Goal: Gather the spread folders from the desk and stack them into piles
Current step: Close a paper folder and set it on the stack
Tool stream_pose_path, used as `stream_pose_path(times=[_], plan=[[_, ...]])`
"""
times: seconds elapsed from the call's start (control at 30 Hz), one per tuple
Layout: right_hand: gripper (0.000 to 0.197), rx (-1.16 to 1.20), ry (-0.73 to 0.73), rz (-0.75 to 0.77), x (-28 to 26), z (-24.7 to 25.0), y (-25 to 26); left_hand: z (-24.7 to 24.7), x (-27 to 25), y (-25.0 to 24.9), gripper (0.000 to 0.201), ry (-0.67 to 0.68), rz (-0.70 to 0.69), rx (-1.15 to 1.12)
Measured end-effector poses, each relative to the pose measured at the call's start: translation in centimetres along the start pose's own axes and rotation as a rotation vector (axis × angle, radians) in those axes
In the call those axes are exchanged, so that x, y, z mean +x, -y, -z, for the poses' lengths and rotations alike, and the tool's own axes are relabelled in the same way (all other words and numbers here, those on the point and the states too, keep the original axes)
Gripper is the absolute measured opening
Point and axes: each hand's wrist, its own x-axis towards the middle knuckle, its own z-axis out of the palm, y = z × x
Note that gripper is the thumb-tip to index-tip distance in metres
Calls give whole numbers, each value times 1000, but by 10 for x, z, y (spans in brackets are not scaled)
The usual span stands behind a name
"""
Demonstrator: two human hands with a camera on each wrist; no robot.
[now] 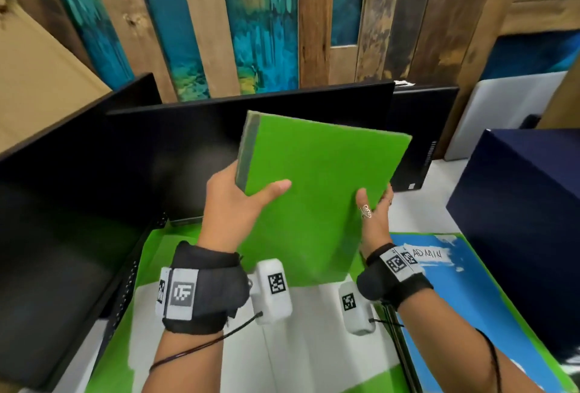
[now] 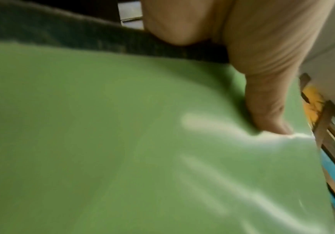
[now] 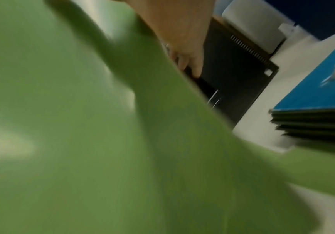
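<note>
A green folder [image 1: 317, 185] is held up in the air, tilted, in front of the black monitors. My left hand [image 1: 235, 204] grips its left edge near the dark spine, thumb lying across the green cover [image 2: 122, 142]. My right hand [image 1: 375, 210] grips its right edge, thumb on top and fingers behind; the folder [image 3: 82, 142] fills the right wrist view, blurred. Below lies another green folder [image 1: 150, 267] with a white patch. To its right a blue folder [image 1: 464, 292] labelled ADMIN tops a pile [image 3: 312, 123] of several folders.
Black monitors [image 1: 175, 147] stand close behind the held folder, another slanting at the left [image 1: 62, 235]. A dark blue box [image 1: 527, 220] stands at the right beside the pile. A cardboard sheet [image 1: 40, 84] leans at far left. The white desk [image 1: 420, 210] shows between them.
</note>
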Motion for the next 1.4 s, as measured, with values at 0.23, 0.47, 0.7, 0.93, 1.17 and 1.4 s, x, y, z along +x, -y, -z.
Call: stream_pose_path(times=[0.23, 0.47, 0.7, 0.93, 1.17, 1.4], plan=[[59, -285, -92, -28, 13, 63, 12, -61, 17, 34, 47, -71, 230, -186], [64, -880, -170, -379, 18, 172, -24, -159, -29, 74, 81, 760, 382, 167], [85, -1275, -275, -568, 26, 223, -52, -244, -60, 98, 86, 857, 420, 287], [118, -1463, -66, -757, 23, 226, -62, -272, -76, 109, 67, 934, 377, 487], [79, -1557, 0, -350, 17, 173, -41, -211, -56, 147, 58, 721, 358, 451], [31, -1187, 568, -20, -16, 55, -71, -69, -41, 230, 81, 539, 638, 871]])
